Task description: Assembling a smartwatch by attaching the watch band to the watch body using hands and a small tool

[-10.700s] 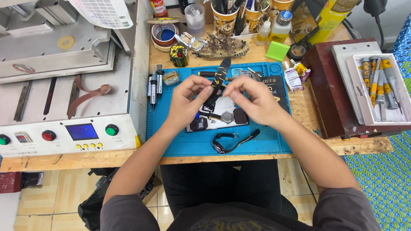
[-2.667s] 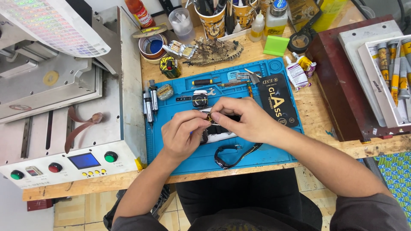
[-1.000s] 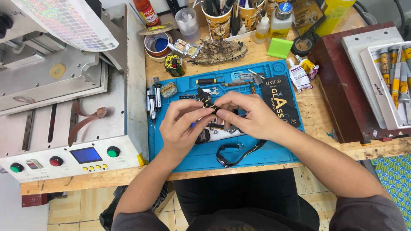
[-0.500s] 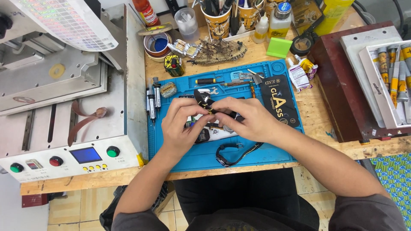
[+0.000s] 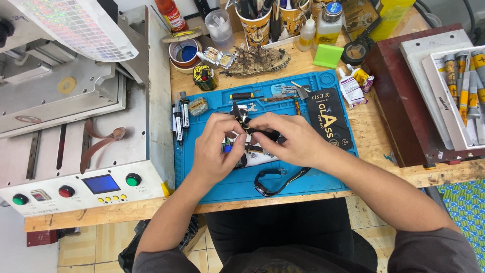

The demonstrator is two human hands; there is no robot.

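Observation:
Both of my hands meet over the middle of a blue work mat [image 5: 212,177]. My left hand [image 5: 214,149] and my right hand [image 5: 293,139] together pinch a small black device with a strap [image 5: 242,119], which sticks up between the fingertips. Small dark parts on a white sheet [image 5: 257,156] lie just under my hands, mostly hidden by them. A black watch strap [image 5: 275,181] lies on the mat near its front edge, apart from both hands.
A grey machine with a blue screen and coloured buttons [image 5: 81,184] fills the left. Screwdrivers [image 5: 179,121], a black packet [image 5: 331,124], cups of tools [image 5: 257,23], bottles and a model ship [image 5: 257,59] sit behind. A dark red tray with tubes [image 5: 454,76] stands right.
My hands have stayed over the mat's middle, fingers shifting slightly on the small black device. The view has moved a little since earlier frames.

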